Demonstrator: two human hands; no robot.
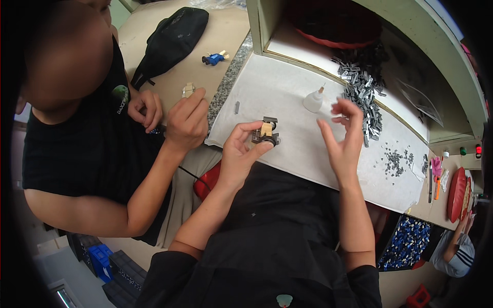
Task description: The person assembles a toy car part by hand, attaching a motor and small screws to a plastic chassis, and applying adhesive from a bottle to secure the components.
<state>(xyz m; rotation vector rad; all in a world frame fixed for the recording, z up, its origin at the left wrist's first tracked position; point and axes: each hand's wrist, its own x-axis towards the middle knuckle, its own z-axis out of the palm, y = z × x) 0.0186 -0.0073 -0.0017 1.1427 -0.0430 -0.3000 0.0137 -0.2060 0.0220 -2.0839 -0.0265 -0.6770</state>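
My left hand (pixel 240 154) pinches a small dark part with a tan piece and a coil, the assembly (pixel 266 132), just above the white sheet (pixel 287 92). My right hand (pixel 343 134) hovers to its right, fingers spread and holding nothing. A small white glue bottle (pixel 313 100) stands on the sheet beyond my right hand. A heap of small grey parts (pixel 362 92) lies to the right of the bottle.
A person in a black shirt sits at my left, with hands (pixel 186 122) near a small tan piece (pixel 188 90). A black bag (pixel 172 41) and a blue figure (pixel 214 58) lie on the brown table. Tiny dark bits (pixel 394 161) are scattered at right. A red cushion (pixel 456 194) sits far right.
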